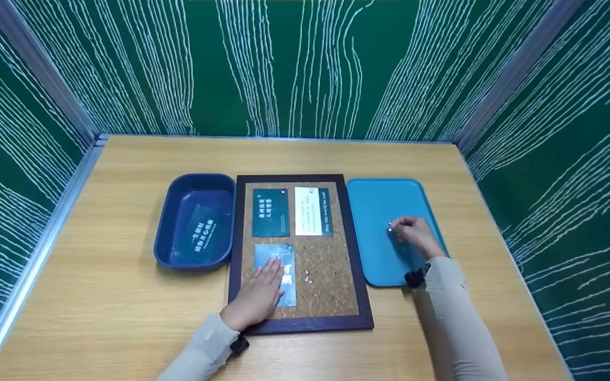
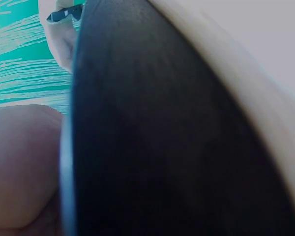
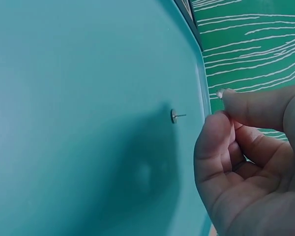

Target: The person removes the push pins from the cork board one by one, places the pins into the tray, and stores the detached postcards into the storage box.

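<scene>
My left hand (image 1: 256, 296) lies flat with straight fingers over the light-blue card (image 1: 289, 296) at the lower left of the framed corkboard (image 1: 331, 291), covering part of its print. Above the turquoise tray (image 1: 384, 198), my right hand (image 1: 415, 233) holds thumb and finger together, and a small shiny thumbtack (image 3: 220, 93) shows at the tips. Below, another thumbtack (image 3: 174, 116) rests on the tray, its pin sticking out sideways in the right wrist view. Two cards, one dark green (image 1: 270, 219) and one white and green (image 1: 310, 211), sit along the corkboard's upper half.
A dark-blue bin (image 1: 164, 238) stands left of the corkboard with a dark-green printed card (image 1: 202, 238) inside. Small shiny bits (image 1: 307, 277) lie on the cork right of the light-blue card. Green patterned panels (image 1: 326, 69) enclose the wooden table (image 1: 125, 328) at the back and sides.
</scene>
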{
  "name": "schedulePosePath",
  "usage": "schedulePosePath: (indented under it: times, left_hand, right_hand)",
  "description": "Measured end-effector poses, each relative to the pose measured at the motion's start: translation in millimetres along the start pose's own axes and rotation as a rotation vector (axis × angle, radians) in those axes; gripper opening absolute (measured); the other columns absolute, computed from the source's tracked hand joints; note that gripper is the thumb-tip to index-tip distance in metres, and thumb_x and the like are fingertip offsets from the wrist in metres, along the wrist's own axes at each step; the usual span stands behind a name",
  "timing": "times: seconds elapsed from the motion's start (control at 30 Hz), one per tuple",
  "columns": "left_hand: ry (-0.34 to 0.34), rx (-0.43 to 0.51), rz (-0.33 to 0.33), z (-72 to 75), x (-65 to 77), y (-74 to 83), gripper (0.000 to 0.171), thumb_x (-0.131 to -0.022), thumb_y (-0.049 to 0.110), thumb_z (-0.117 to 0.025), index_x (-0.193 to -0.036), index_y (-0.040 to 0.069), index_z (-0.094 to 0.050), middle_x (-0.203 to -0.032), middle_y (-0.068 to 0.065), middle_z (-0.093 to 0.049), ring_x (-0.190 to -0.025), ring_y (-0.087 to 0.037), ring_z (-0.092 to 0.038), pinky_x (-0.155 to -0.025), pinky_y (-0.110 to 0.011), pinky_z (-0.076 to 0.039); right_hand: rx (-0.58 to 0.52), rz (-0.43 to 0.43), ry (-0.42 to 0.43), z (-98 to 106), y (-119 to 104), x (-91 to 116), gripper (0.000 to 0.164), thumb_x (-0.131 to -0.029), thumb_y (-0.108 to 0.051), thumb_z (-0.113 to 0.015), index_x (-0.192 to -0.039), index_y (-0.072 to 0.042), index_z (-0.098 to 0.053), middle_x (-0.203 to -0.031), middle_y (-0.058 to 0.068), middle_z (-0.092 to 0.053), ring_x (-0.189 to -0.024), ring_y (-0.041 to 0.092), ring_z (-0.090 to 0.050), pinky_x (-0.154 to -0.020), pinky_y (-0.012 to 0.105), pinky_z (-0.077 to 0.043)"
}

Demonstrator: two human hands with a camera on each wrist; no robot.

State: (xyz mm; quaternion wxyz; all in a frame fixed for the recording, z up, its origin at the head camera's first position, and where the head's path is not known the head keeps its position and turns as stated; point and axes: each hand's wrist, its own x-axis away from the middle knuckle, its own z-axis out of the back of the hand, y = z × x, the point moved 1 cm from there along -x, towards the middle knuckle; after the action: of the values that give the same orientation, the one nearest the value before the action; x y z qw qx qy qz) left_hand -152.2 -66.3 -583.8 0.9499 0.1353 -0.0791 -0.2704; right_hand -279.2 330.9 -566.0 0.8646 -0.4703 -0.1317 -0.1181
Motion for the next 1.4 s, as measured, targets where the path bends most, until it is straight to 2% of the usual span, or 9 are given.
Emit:
schedulePosePath:
  times: [0.47, 0.73, 1.13, 1.4]
  left_hand:
    - [0.021, 0.011, -0.009, -1.2, -0.3, 0.2, 0.056, -0.102, 0.025, -0.042, -0.147, -0.006, -0.03, -0.156, -0.022, -0.026, -0.145, -0.035, -0.025, -0.116, -0.051, -0.027]
    - [0.001, 0.027, 0.009, 1.6, 0.3, 0.9, 0.057, -0.103, 0.027, -0.04, -0.149, -0.004, -0.027, -0.158, -0.02, -0.022, -0.147, -0.034, -0.021, -0.117, -0.05, -0.024]
    - [0.001, 0.013, 0.0, -0.8, 0.0, 0.2, 0.057, -0.103, 0.027, -0.04, -0.148, -0.004, -0.028, -0.157, -0.02, -0.023, -0.146, -0.034, -0.022, -0.117, -0.05, -0.025]
    - [0.025, 0.001, -0.002, -0.9, 0.2, 0.9, 0.055, -0.102, 0.024, -0.042, -0.147, -0.005, -0.032, -0.156, -0.02, -0.027, -0.145, -0.034, -0.026, -0.116, -0.05, -0.028]
  right_hand:
    - [-0.006, -0.029, -0.008, 5.1, 6.1, -0.3, 0.025, -0.095, -0.02, -0.052, -0.108, -0.001, -0.062, -0.1, 0.006, -0.057, -0.083, 0.017, -0.054, -0.075, 0.027, -0.049]
    - [0.011, -0.043, -0.014, 6.0, 6.7, -0.9, 0.026, -0.096, -0.023, -0.052, -0.109, -0.003, -0.062, -0.104, 0.008, -0.056, -0.089, 0.019, -0.055, -0.077, 0.027, -0.05]
    - [0.029, -0.057, -0.018, 4.1, 6.7, -0.2, 0.027, -0.096, -0.024, -0.052, -0.111, -0.004, -0.062, -0.106, 0.008, -0.057, -0.089, 0.018, -0.055, -0.076, 0.026, -0.05]
    - [0.023, 0.001, 0.005, 1.9, 9.7, -0.2, 0.026, -0.096, -0.019, -0.051, -0.109, 0.001, -0.062, -0.096, 0.005, -0.058, -0.08, 0.012, -0.056, -0.072, 0.023, -0.051]
